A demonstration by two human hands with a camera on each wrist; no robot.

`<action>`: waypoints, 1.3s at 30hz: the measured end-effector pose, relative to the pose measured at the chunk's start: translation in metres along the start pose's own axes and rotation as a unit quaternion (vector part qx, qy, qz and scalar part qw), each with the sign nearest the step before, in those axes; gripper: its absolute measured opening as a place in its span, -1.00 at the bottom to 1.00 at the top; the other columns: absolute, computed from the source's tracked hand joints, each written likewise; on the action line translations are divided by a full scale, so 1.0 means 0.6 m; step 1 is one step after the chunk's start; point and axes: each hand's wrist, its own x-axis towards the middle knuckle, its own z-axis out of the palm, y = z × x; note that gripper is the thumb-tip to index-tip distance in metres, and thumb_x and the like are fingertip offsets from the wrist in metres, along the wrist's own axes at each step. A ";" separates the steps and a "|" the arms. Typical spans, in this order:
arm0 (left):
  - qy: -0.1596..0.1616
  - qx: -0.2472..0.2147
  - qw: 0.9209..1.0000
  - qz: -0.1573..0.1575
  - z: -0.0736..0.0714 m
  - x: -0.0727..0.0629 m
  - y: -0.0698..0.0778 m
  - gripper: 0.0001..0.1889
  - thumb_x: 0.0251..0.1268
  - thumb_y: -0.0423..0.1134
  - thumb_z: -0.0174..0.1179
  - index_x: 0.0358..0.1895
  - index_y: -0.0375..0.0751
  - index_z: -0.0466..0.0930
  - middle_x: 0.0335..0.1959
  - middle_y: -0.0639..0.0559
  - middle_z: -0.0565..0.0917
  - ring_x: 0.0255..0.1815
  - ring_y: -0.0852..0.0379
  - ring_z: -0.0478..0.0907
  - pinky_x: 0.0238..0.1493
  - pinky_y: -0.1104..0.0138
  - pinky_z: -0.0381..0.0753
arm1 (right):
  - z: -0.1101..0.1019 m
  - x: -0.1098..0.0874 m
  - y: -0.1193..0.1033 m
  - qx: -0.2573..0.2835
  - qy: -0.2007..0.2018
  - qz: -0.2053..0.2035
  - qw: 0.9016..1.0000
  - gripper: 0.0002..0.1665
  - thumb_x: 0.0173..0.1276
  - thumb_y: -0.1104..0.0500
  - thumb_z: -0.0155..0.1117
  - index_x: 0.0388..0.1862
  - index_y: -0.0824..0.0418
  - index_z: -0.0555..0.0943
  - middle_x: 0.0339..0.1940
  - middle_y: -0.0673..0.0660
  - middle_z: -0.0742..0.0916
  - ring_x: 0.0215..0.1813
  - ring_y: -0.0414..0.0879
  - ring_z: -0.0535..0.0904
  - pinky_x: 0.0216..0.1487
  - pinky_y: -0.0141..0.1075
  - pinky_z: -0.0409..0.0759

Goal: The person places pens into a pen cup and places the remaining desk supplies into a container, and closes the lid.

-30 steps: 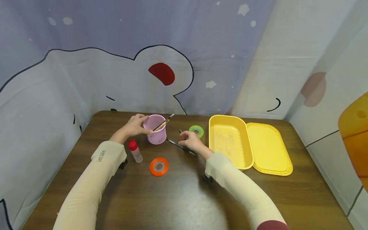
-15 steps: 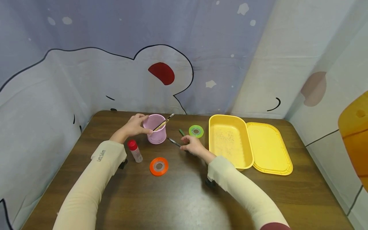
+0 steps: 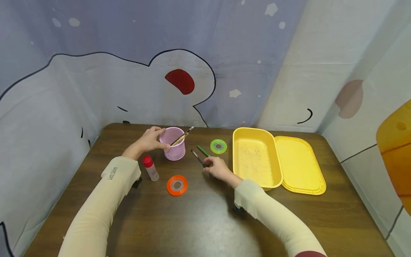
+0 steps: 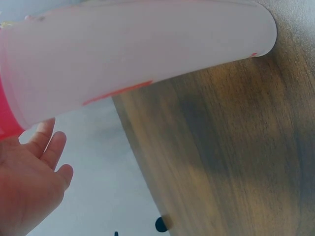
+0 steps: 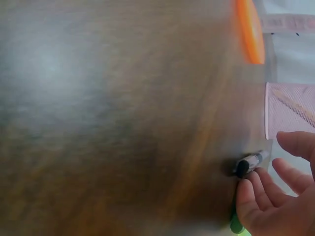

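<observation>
The left hand (image 3: 150,140) holds a pink mesh cup (image 3: 174,153) of round shape by its rim; the thumb is at the near side, and the fingers go to the far side. The cup stands upright near the far edge of the brown wooden surface (image 3: 179,225). In the cup, a dark pencil (image 3: 188,131) and a yellowish stick (image 3: 179,140) lean to the right and rise above the rim.

The right hand (image 3: 219,167) is to the right of the cup and lower. Its fingers touch the near end of a slim black and grey pen (image 3: 198,157). In the right wrist view the thumb is apart from the pen, and the fingers are loose and slightly bent, so the hand is moderately wide. A green pen (image 3: 203,150) lies just beside, on the right, and its near end also reaches the fingers.

Behind the green pen lies a flat bright green tape roll (image 3: 223,147). A flat orange tape roll (image 3: 177,192) is in front of the cup. A whitish bottle with red cap (image 3: 151,168) stands upright just beside the left wrist. To the right there is a yellow plastic box (image 3: 257,157), with a flat yellow lid (image 3: 300,165) just beside it.
</observation>
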 end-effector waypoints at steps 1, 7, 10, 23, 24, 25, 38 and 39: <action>0.000 0.000 1.000 0.000 0.000 0.000 0.000 -0.12 -0.04 -0.06 0.28 0.32 -0.37 0.04 0.27 -0.37 0.09 0.29 -0.27 -0.05 0.24 -0.13 0.06 | 0.002 -0.002 0.001 -0.010 0.005 -0.005 1.000 -0.66 0.07 0.28 0.26 -0.12 0.33 0.56 -0.22 0.20 0.65 -0.25 -0.06 0.55 -0.24 -0.28 0.52; 0.000 -0.002 1.000 0.001 0.001 0.002 -0.003 -0.12 -0.03 -0.06 0.28 0.31 -0.38 0.04 0.26 -0.36 0.10 0.28 -0.27 -0.04 0.24 -0.12 0.06 | 0.014 -0.014 0.006 -0.071 0.050 -0.022 0.996 -0.73 0.04 0.27 0.28 -0.22 0.31 0.61 -0.25 0.17 0.69 -0.28 -0.08 0.57 -0.24 -0.27 0.53; -0.001 -0.002 1.000 0.000 0.001 0.003 -0.004 -0.12 -0.04 -0.05 0.28 0.32 -0.37 0.04 0.26 -0.36 0.10 0.28 -0.27 -0.04 0.24 -0.12 0.06 | 0.020 -0.021 0.011 -0.091 0.071 -0.028 0.993 -0.74 0.02 0.26 0.29 -0.25 0.30 0.62 -0.26 0.16 0.69 -0.24 -0.06 0.58 -0.19 -0.23 0.53; 0.002 -0.009 1.000 0.003 0.001 0.000 -0.003 -0.12 -0.05 -0.06 0.28 0.31 -0.37 0.05 0.25 -0.36 0.12 0.28 -0.26 -0.03 0.24 -0.11 0.07 | 0.025 -0.042 0.016 -0.154 0.100 -0.020 0.983 -0.75 -0.02 0.21 0.33 -0.29 0.21 0.63 -0.50 0.03 0.60 -0.43 -0.16 0.45 -0.40 -0.34 0.41; 0.002 -0.009 1.000 0.005 0.001 0.000 -0.002 -0.12 -0.05 -0.06 0.29 0.31 -0.37 0.05 0.24 -0.36 0.12 0.28 -0.26 -0.03 0.24 -0.11 0.07 | 0.025 -0.043 0.016 -0.160 0.100 -0.018 0.982 -0.74 -0.02 0.20 0.34 -0.28 0.21 0.63 -0.50 0.02 0.59 -0.44 -0.16 0.44 -0.42 -0.35 0.40; 0.003 -0.009 1.000 0.006 0.000 0.000 -0.002 -0.12 -0.05 -0.06 0.29 0.31 -0.37 0.05 0.24 -0.36 0.12 0.28 -0.27 -0.03 0.24 -0.11 0.07 | 0.026 -0.043 0.016 -0.164 0.100 -0.016 0.981 -0.72 -0.02 0.19 0.34 -0.27 0.21 0.63 -0.50 0.02 0.58 -0.44 -0.17 0.44 -0.43 -0.35 0.38; 0.004 -0.007 1.000 0.011 0.000 -0.001 0.000 -0.13 -0.05 -0.08 0.28 0.30 -0.40 0.06 0.23 -0.38 0.12 0.28 -0.29 -0.03 0.24 -0.12 0.05 | 0.026 -0.045 0.019 -0.179 0.098 -0.013 0.979 -0.72 -0.01 0.15 0.35 -0.25 0.16 0.63 -0.52 0.03 0.63 -0.48 -0.17 0.48 -0.52 -0.37 0.37; 0.004 -0.007 1.000 0.011 -0.001 -0.002 0.000 -0.13 -0.05 -0.08 0.28 0.31 -0.40 0.06 0.23 -0.38 0.12 0.28 -0.29 -0.03 0.24 -0.13 0.05 | 0.026 -0.045 0.019 -0.177 0.100 -0.014 0.979 -0.74 0.00 0.16 0.34 -0.27 0.15 0.63 -0.52 0.04 0.63 -0.48 -0.17 0.48 -0.51 -0.37 0.37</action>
